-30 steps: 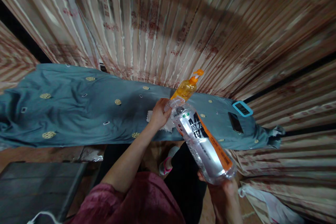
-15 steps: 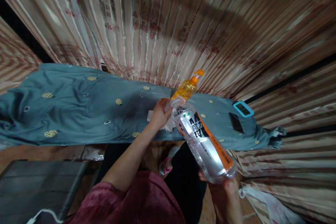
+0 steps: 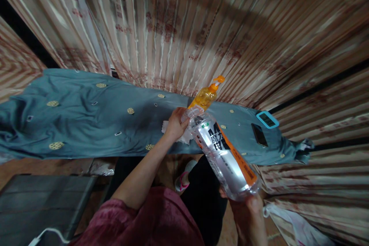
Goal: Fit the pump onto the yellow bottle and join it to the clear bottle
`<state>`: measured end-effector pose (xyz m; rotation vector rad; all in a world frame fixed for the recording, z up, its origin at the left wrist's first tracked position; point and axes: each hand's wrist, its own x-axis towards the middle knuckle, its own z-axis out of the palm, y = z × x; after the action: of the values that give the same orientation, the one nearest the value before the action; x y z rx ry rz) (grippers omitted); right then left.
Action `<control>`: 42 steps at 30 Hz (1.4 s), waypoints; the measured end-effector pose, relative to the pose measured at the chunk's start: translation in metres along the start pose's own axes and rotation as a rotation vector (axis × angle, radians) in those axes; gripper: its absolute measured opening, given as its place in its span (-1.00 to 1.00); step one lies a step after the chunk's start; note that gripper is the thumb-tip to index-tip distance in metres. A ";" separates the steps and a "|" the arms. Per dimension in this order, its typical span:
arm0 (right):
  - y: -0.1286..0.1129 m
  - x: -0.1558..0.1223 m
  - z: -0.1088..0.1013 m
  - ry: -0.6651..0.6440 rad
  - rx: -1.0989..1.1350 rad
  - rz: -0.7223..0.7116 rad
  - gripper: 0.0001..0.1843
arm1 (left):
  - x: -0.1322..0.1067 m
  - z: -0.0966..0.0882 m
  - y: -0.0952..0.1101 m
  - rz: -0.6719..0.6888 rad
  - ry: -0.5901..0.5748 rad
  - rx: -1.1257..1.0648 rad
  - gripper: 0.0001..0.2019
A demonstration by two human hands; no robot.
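A clear plastic bottle (image 3: 227, 161) with a silver, black and orange label slants across the view, its neck toward the upper left. My left hand (image 3: 175, 125) is closed around the neck end. At the lower right, my right hand (image 3: 245, 207) grips the bottle's base. Just beyond the neck stands an orange pump bottle (image 3: 204, 97) holding yellow-orange liquid; the clear bottle hides its lower part. Under my left hand lies a white piece of tissue (image 3: 186, 137), partly covered by the hand.
A narrow table with a blue-grey pineapple-print cloth (image 3: 77, 123) runs across the view. On its right lie a dark phone (image 3: 259, 135) and a light-blue-framed digital clock (image 3: 267, 119). Pleated curtains (image 3: 184, 19) rise behind. A dark slatted seat (image 3: 43, 203) is at lower left, a white plastic bag (image 3: 300, 223) at lower right.
Almost nothing differs. Both hands keep their hold on the clear bottle, which has turned very slightly about its length.
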<state>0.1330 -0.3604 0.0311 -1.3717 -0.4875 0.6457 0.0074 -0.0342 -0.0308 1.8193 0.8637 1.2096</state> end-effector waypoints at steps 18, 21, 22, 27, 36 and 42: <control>-0.001 0.004 0.001 -0.021 0.008 -0.008 -0.34 | 0.000 0.000 -0.002 0.018 -0.017 0.016 -0.78; 0.000 0.004 -0.001 -0.017 0.004 -0.018 -0.35 | 0.000 0.000 -0.001 0.010 -0.009 0.026 -0.77; 0.000 0.004 -0.001 -0.017 -0.001 -0.023 -0.36 | 0.000 0.000 -0.001 0.007 -0.010 0.027 -0.76; -0.001 0.004 0.001 -0.012 -0.016 -0.036 -0.30 | 0.000 0.001 -0.002 0.005 -0.011 0.005 -0.77; -0.003 0.001 0.003 -0.042 0.010 -0.012 -0.35 | -0.002 0.001 -0.004 -0.002 -0.001 0.024 -0.66; -0.002 -0.003 0.007 0.022 0.020 -0.003 -0.30 | -0.003 0.000 -0.004 0.000 -0.011 0.021 -0.67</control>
<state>0.1265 -0.3574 0.0345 -1.3576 -0.4646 0.6310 0.0060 -0.0347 -0.0359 1.8404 0.8733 1.1935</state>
